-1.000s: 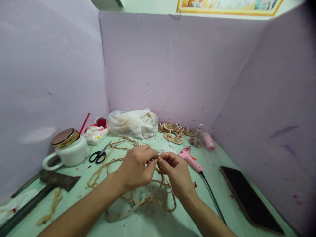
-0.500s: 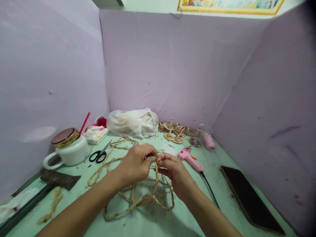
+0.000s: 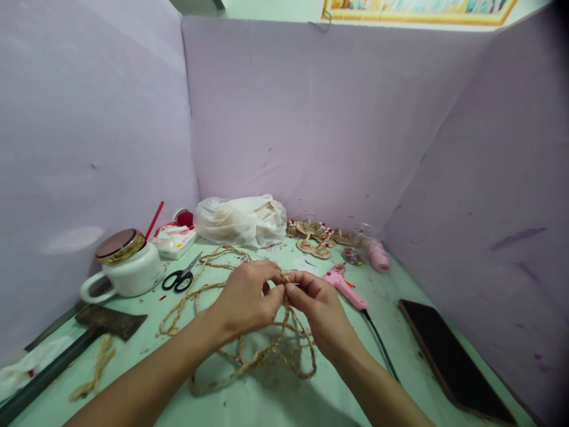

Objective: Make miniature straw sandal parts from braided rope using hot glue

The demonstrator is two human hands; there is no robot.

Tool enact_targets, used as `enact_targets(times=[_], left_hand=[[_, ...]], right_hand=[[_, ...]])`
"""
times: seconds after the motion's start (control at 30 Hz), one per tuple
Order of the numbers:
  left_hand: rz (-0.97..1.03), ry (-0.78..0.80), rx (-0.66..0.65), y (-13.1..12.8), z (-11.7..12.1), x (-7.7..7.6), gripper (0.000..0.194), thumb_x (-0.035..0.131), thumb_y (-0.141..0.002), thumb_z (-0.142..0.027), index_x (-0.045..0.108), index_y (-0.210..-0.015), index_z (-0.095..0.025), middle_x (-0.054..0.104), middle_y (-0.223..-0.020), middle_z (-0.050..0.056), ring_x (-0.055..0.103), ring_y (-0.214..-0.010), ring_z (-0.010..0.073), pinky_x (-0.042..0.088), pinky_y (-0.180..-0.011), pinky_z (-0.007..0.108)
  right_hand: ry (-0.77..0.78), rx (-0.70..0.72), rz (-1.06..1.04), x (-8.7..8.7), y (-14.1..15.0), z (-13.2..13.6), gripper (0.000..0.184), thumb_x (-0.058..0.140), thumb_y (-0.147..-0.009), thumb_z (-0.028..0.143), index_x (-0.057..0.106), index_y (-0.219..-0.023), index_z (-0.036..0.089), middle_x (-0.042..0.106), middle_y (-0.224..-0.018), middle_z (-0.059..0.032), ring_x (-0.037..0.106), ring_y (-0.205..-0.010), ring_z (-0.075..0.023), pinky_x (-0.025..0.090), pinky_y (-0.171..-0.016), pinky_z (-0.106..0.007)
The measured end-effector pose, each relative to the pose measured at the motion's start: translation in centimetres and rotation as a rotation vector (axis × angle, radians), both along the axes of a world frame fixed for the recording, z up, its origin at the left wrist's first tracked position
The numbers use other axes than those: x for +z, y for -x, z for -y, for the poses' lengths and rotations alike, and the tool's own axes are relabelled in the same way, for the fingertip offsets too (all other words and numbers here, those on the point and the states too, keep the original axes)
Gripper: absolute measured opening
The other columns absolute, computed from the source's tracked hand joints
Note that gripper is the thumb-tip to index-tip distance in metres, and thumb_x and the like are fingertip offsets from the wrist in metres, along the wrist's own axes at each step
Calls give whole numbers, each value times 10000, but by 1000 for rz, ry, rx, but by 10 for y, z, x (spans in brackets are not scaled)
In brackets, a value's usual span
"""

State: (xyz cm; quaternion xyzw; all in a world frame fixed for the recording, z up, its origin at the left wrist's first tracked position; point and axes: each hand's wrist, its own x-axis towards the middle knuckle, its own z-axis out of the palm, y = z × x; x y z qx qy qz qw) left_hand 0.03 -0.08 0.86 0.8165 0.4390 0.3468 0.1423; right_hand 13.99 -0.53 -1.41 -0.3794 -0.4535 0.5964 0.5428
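A braided straw-coloured cord [image 3: 284, 320] hangs in loops below my fingertips, and more of it trails over the table to the back left. My left hand [image 3: 251, 295] pinches the cord between thumb and fingers. Right beside it, my right hand [image 3: 313, 299] grips the same spot, thumb pressed on the front of the cord. The two sets of fingertips nearly touch and partly hide a small bunched piece between them.
Scissors [image 3: 178, 279], a hammer-like tool [image 3: 106, 320] and a lidded white mug [image 3: 133, 274] lie left. A pink glue gun [image 3: 344, 286] with black cable and a phone [image 3: 453, 356] are right. Behind stand a plastic bag [image 3: 242, 219], woven pieces [image 3: 313, 246] and a pink spool [image 3: 377, 255].
My right thumb has come up onto the front of the cord, and the right fingers have closed in. The left hand keeps its pinch, slightly shifted. The hanging loops have swung a little.
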Motion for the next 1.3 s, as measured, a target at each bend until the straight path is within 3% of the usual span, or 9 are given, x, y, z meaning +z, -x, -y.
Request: enact_targets(times=[0.1,0.23,0.4,0.5,0.63,0.73,0.8,0.97,1.3], left_hand=[[-49,31,84,0,1,2,162,477,-737,-151,577,-609,-160,598,-650,27,533,-624,142,407,-572,245],[-38,-89,24,0,1,-1,192,445,-726,-113,531,-560,-156,588,-649,36,554,-641,142,425,-600,249],[64,-143,2,2,1,-3,184,471,-676,-94,570,-532,-153,657,-815,89,617,-913,200,465,-643,231],[47,-172,-9,4,2,-3,162,488,-658,-102,610,-567,-155,652,-1008,125,602,-995,227,486,-722,275],[-36,-205,-104,4,4,-3,212,482,-656,-98,672,-697,-183,549,-1233,128,621,-959,236,488,-790,353],[-68,-238,-128,2,4,-5,216,480,-687,-115,674,-750,-186,437,-1348,140,628,-933,231,489,-794,375],[-84,-275,-149,0,5,-6,202,484,-701,-124,669,-760,-179,394,-1380,144,568,-1055,261,471,-840,392],[-61,-384,-172,-4,7,-9,158,496,-660,-81,634,-683,-154,388,-1378,143,444,-1191,283,444,-885,392],[60,-445,-82,-4,6,-6,126,498,-550,-24,510,-509,-143,563,-1168,150,543,-1023,258,443,-865,380]], right_hand=[[-30,-6,20,-2,3,-1,141,724,-586,228,631,-664,155,590,-577,29,544,-608,-126,421,-626,-259],[-15,8,-3,-4,5,-1,154,691,-613,266,585,-666,167,574,-577,43,543,-532,-101,444,-556,-245],[21,15,-33,-4,7,1,191,677,-624,281,530,-706,191,538,-565,71,509,-438,-73,449,-452,-217],[53,46,-44,1,5,3,191,654,-624,278,528,-744,199,522,-576,70,473,-420,-78,450,-384,-218],[115,98,-33,5,-1,5,193,612,-680,327,566,-796,179,516,-601,44,437,-419,-71,295,-279,-141],[136,122,-8,6,-4,4,177,627,-670,308,550,-641,151,459,-521,48,386,-397,-52,175,-284,-129],[145,112,-2,6,-5,3,191,632,-647,287,514,-579,154,420,-484,60,348,-386,-43,138,-303,-139],[163,9,1,6,-3,0,178,612,-632,287,483,-587,173,373,-460,85,270,-371,-34,108,-345,-176],[118,-109,35,13,-2,1,151,613,-596,288,528,-579,165,361,-455,94,198,-378,-32,80,-394,-218]])
